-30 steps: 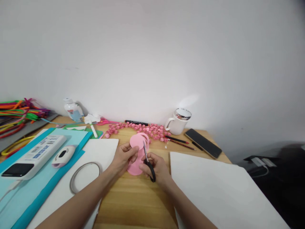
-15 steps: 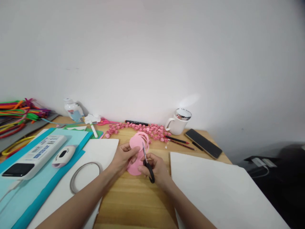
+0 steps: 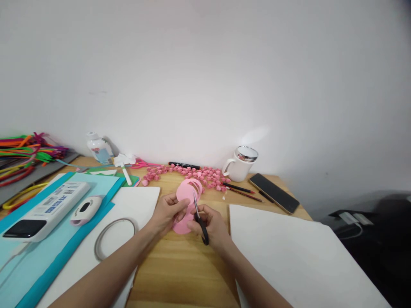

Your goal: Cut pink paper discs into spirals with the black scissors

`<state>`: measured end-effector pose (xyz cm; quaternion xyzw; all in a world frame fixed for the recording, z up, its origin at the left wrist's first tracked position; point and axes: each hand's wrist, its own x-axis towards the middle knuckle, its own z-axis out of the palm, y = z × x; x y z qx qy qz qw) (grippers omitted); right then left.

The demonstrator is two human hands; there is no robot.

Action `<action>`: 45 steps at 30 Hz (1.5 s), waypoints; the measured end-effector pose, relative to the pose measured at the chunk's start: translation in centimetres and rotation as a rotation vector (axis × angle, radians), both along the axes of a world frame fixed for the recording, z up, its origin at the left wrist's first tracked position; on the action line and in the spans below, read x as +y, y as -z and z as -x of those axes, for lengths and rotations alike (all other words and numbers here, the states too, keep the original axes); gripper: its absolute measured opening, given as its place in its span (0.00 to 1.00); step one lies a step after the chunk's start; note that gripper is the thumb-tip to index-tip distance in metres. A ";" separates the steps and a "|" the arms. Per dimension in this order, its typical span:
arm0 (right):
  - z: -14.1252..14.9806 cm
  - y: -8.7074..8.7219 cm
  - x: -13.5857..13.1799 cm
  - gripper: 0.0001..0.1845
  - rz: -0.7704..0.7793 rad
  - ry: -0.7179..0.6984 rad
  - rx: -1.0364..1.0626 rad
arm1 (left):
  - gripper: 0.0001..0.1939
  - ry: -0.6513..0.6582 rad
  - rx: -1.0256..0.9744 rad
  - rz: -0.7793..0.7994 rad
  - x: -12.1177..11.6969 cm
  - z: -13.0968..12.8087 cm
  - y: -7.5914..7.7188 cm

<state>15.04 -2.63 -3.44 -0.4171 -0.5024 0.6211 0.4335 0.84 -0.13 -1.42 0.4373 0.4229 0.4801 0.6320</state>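
I'm seeing left hand [image 3: 167, 214] pinching pink paper disc [image 3: 184, 192] in fingers above desk [image 3: 180, 269]; right hand [image 3: 215, 229] is gripping black-handled scissors [image 3: 201, 224], blades slanting forward-left at disc's right edge.

The paper circle [image 3: 185, 192] is plain pink. The scissors [image 3: 201, 226] have black handles. The mug [image 3: 239, 167] is white with silver rim. The smartphone [image 3: 274, 192] is black. The table [image 3: 180, 273] is light brown, with streaks of wood grain.
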 end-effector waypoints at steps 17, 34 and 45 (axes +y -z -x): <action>0.0 -0.2 -0.1 0.18 -0.011 -0.014 -0.046 | 0.11 -0.014 -0.120 0.039 -0.1 -0.2 -0.3; 0.0 -0.1 0.0 0.22 -0.067 -0.007 0.017 | 0.13 0.053 -0.049 -0.012 -0.3 -0.2 -0.3; 0.1 -0.2 -0.1 0.20 -0.029 -0.009 0.025 | 0.14 0.014 -0.029 -0.007 -0.4 -0.2 -0.2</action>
